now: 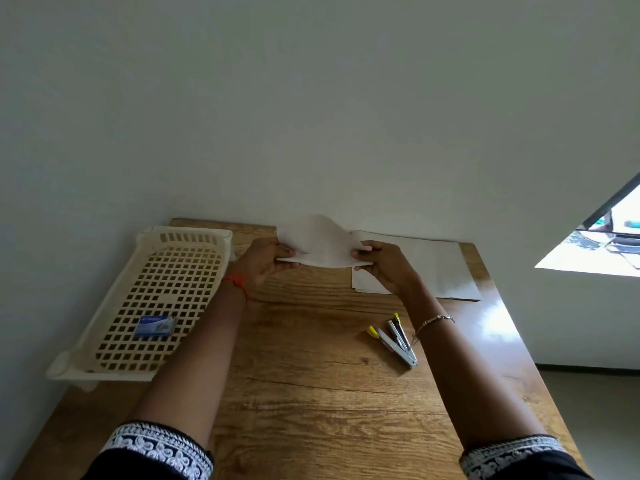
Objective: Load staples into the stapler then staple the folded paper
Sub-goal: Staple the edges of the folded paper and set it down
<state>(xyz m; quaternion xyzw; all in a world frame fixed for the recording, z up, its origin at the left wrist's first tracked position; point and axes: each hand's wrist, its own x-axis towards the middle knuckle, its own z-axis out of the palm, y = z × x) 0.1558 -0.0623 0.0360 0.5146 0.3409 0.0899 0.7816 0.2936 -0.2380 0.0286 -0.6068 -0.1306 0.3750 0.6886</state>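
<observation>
Centre frame: left hand (268,263) and right hand (382,266) pinch opposite ends of folded paper (320,245) above surface (311,393); stapler (394,339) lies open, lower right.

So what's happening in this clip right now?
A person holds a white sheet of paper above the wooden table, left hand and right hand pinching opposite ends. The yellow-tipped metal stapler lies open and untouched on the table. A small blue staple box sits in the cream plastic lattice tray.
</observation>
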